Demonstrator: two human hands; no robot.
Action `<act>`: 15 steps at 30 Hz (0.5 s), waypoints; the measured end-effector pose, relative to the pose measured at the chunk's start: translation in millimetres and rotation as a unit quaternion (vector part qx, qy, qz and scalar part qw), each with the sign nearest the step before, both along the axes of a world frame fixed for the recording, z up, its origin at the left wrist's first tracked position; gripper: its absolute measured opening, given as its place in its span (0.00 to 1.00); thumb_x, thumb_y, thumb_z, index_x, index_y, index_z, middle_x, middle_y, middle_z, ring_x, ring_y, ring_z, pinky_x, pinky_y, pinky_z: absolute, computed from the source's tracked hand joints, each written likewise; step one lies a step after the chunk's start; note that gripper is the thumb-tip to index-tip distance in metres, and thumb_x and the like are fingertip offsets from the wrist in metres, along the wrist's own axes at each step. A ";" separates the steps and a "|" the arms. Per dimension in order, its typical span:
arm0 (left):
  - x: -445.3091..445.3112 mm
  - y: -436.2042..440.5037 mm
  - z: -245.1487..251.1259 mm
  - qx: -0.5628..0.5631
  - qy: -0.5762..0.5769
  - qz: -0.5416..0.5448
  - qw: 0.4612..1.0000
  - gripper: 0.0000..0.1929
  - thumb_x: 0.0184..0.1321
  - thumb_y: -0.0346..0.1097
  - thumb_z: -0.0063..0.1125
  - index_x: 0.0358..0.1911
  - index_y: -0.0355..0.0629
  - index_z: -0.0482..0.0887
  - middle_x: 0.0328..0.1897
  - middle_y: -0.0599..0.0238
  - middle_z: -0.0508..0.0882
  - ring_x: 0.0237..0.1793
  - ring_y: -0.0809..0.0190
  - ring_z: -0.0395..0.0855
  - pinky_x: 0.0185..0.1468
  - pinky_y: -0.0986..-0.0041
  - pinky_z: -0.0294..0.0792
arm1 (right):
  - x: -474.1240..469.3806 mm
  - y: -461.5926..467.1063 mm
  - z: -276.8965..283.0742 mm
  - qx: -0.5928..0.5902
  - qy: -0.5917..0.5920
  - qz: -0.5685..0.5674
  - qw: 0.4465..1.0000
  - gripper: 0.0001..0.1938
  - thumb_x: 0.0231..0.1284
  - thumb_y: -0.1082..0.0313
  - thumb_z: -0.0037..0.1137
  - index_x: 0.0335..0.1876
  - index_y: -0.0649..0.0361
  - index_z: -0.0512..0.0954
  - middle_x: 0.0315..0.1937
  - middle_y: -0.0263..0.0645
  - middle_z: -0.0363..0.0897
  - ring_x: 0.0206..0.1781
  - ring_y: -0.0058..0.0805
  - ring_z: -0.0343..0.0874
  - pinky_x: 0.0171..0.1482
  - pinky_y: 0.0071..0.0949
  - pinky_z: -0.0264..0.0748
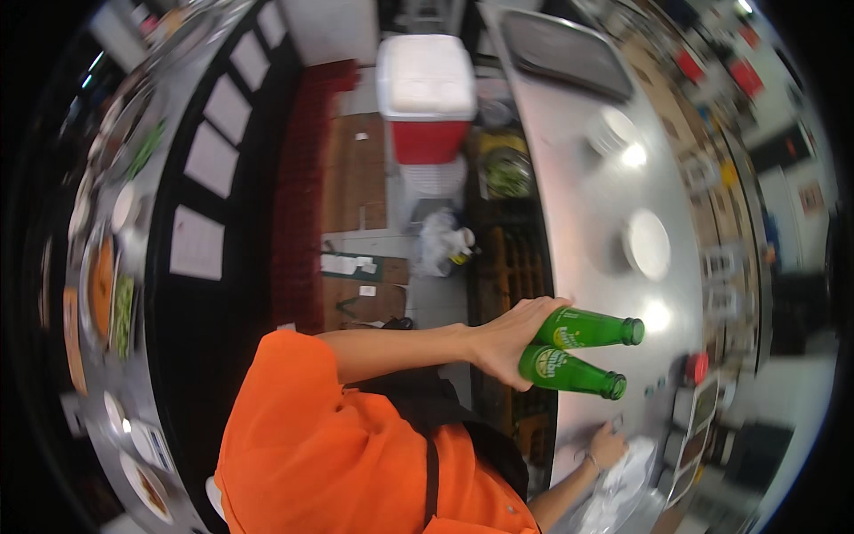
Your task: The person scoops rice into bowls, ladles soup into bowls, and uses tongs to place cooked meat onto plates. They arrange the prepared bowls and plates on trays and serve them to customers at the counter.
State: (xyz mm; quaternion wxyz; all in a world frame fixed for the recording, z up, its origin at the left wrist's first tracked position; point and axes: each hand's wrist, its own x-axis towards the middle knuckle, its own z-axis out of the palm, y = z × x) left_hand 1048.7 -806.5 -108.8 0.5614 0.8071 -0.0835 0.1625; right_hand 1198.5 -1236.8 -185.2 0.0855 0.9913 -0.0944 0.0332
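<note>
My left hand [504, 344] grips two green glass bottles side by side, an upper bottle [587, 328] and a lower bottle [570, 370]. They are tilted over the steel counter [587, 274], and their mouths look uncapped. My right hand [607, 446] is low over the counter, with a small metal object [617, 421] at its fingertips, too blurred to identify surely. Just beyond lie two small bottle caps [655, 386]. A clear plastic bag with white contents [617, 484] lies beside my right wrist.
A white bowl [648, 244], stacked white bowls [612, 131] and a metal tray [567, 53] stand on the counter. Beyond are a condiment rack [694, 434] and a red-lidded container [697, 367]. A red-and-white cooler [428, 100] stands on the floor. Behind me is another counter with food pans [101, 287].
</note>
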 end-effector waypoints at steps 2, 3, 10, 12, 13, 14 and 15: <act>-51.7 30.8 3.3 -0.015 0.016 0.045 0.999 0.63 0.35 0.39 0.78 0.78 0.37 0.47 0.69 0.45 0.66 0.68 0.41 0.66 0.73 0.56 0.59 | 9.9 37.5 20.7 -0.019 -0.025 0.109 0.994 0.31 0.69 0.47 0.60 0.65 0.67 0.74 0.61 0.63 0.77 0.58 0.55 0.82 0.56 0.48 0.81; -80.2 49.2 2.3 -0.037 0.027 0.060 0.997 0.63 0.35 0.38 0.78 0.78 0.38 0.47 0.69 0.46 0.66 0.69 0.42 0.67 0.73 0.57 0.59 | 12.4 54.0 18.7 0.045 -0.054 0.202 0.977 0.31 0.69 0.51 0.61 0.68 0.65 0.72 0.63 0.62 0.76 0.60 0.52 0.81 0.58 0.46 0.80; -260.2 167.1 -3.6 -0.258 0.043 0.117 0.958 0.64 0.39 0.29 0.76 0.80 0.36 0.40 0.68 0.54 0.69 0.66 0.60 0.69 0.70 0.67 0.65 | -177.6 470.1 100.8 0.611 0.458 0.507 0.401 0.51 0.52 0.69 0.79 0.80 0.62 0.57 0.77 0.50 0.65 0.78 0.43 0.64 0.75 0.43 0.62; -318.5 206.2 -6.6 -0.160 0.038 0.187 0.968 0.65 0.39 0.36 0.79 0.80 0.33 0.43 0.72 0.46 0.67 0.73 0.49 0.66 0.76 0.62 0.58 | -230.4 568.6 107.5 0.518 0.591 0.542 0.300 0.52 0.51 0.69 0.79 0.80 0.63 0.56 0.79 0.52 0.61 0.81 0.46 0.59 0.79 0.46 0.58; -345.4 228.6 -4.6 -0.101 0.047 0.220 0.969 0.66 0.39 0.38 0.79 0.79 0.32 0.43 0.73 0.42 0.66 0.75 0.45 0.65 0.79 0.60 0.55 | -259.4 610.8 109.4 0.513 0.649 0.509 0.236 0.51 0.50 0.68 0.80 0.79 0.63 0.58 0.77 0.51 0.63 0.80 0.45 0.61 0.78 0.46 0.60; -365.3 251.3 -4.3 -0.130 0.072 0.208 0.967 0.67 0.39 0.43 0.80 0.79 0.30 0.42 0.76 0.37 0.61 0.78 0.39 0.59 0.82 0.57 0.50 | -279.0 649.9 107.7 0.473 0.652 0.544 0.236 0.48 0.50 0.69 0.79 0.77 0.64 0.60 0.76 0.51 0.66 0.79 0.46 0.63 0.78 0.46 0.61; -386.1 261.3 -12.8 -0.139 0.064 0.243 0.958 0.68 0.38 0.43 0.80 0.79 0.30 0.41 0.77 0.37 0.61 0.79 0.39 0.58 0.82 0.56 0.50 | -296.2 683.8 103.3 0.423 0.664 0.569 0.238 0.45 0.51 0.69 0.79 0.75 0.64 0.63 0.74 0.51 0.68 0.78 0.46 0.66 0.77 0.46 0.63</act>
